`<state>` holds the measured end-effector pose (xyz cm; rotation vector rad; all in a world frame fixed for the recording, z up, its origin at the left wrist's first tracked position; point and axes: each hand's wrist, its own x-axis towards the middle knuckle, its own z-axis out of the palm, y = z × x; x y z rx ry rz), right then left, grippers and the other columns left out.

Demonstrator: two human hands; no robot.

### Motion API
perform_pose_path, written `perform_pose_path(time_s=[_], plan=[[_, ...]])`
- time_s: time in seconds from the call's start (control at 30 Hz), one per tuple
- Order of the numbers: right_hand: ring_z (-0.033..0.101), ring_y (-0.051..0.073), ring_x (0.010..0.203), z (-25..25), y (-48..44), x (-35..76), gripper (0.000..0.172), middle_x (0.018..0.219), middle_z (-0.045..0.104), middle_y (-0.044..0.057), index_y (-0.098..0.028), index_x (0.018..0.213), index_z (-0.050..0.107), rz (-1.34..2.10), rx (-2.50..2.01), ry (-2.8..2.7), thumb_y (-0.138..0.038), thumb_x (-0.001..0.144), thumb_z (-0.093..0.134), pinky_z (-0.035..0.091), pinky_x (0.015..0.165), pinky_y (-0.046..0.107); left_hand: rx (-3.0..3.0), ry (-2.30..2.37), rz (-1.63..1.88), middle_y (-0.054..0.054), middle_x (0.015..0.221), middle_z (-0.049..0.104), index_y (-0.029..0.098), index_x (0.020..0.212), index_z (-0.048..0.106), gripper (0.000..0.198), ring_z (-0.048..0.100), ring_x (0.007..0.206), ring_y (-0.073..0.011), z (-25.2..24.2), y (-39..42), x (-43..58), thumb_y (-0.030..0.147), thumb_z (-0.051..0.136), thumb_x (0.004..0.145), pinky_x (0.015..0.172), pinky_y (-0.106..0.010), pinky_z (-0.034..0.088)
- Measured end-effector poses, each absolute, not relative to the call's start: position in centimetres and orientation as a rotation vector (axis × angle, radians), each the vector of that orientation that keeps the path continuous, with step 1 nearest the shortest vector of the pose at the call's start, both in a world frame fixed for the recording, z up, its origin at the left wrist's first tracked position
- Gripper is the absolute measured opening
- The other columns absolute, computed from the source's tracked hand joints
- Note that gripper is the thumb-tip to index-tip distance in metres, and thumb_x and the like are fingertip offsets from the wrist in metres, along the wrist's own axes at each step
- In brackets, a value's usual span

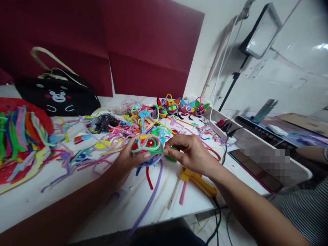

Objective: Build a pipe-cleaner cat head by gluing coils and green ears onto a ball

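Observation:
My left hand is wrapped around a small round animal head made of coiled pipe cleaners, its thumb across the front. Red and multicoloured rings form the head's eyes. At its right side, the thumb and fingers of my right hand pinch a green pipe cleaner, which runs across the lower front of the head. From beneath the head a long purple pipe cleaner hangs past the table's front edge. A yellow hot glue gun lies just below my right hand.
Loose pipe cleaners litter the table, with several finished animal heads at the back. Cut bundles and a black bag are at left. A phone lies right, near another person's striped sleeve. A cord trails from the glue gun.

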<state>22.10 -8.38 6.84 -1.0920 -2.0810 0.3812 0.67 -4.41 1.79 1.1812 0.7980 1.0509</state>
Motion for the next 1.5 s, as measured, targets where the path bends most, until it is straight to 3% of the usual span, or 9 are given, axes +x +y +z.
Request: perform_pose_path(time_s=[0.27, 0.47, 0.87, 1.17, 1.5], plan=[[0.061, 0.011, 0.067, 6.4, -8.4, 21.3, 0.009, 0.074, 0.07, 0.001, -0.014, 0.08, 0.072, 0.394, -1.111, -2.018, -0.015, 0.088, 0.069, 0.043, 0.068, 0.023, 1.216, 0.875, 1.099, -0.007, 0.115, 0.075, 0.023, 0.132, 0.057, 0.08, 0.07, 0.111, -0.0337, 1.8, -4.3, 0.7, 0.033, 0.085, 0.059, 0.084, -0.037, 0.059], [0.062, 0.013, 0.07, 5.9, -8.5, 20.7, 0.008, 0.076, 0.071, 0.002, -0.016, 0.078, 0.073, 0.423, -1.219, -1.937, -0.017, 0.086, 0.071, 0.042, 0.067, 0.025, 1.212, 0.827, 1.094, -0.005, 0.11, 0.076, 0.022, 0.137, 0.053, 0.083, 0.072, 0.105, -0.0302, 1.8, -4.3, 0.6, 0.032, 0.084, 0.06, 0.083, -0.034, 0.059], [0.053, 0.012, 0.063, 4.9, -8.2, 20.6, 0.015, 0.07, 0.065, 0.0, -0.016, 0.075, 0.069, 0.804, -1.262, -1.665, -0.03, 0.079, 0.073, 0.039, 0.059, 0.025, 1.206, 0.742, 1.127, -0.002, 0.107, 0.077, 0.024, 0.123, 0.061, 0.071, 0.072, 0.102, -0.0284, 1.7, -4.1, 0.4, 0.031, 0.086, 0.057, 0.081, -0.031, 0.058], [0.045, 0.009, 0.057, 4.3, -8.1, 21.1, 0.015, 0.062, 0.056, -0.003, -0.017, 0.072, 0.065, 0.858, -1.258, -1.569, -0.03, 0.075, 0.072, 0.034, 0.053, 0.023, 1.175, 0.781, 1.099, -0.004, 0.113, 0.076, 0.028, 0.126, 0.06, 0.076, 0.069, 0.112, -0.0348, 1.7, -4.1, 0.3, 0.033, 0.086, 0.055, 0.086, -0.038, 0.06], [0.045, 0.009, 0.059, 3.8, -7.8, 21.0, 0.02, 0.063, 0.057, -0.003, -0.017, 0.071, 0.065, 0.868, -1.251, -1.54, -0.035, 0.073, 0.075, 0.035, 0.055, 0.023, 1.196, 0.792, 1.092, -0.004, 0.114, 0.076, 0.03, 0.124, 0.061, 0.074, 0.067, 0.115, -0.0382, 2.0, -4.2, 0.3, 0.035, 0.086, 0.055, 0.091, -0.044, 0.06]])
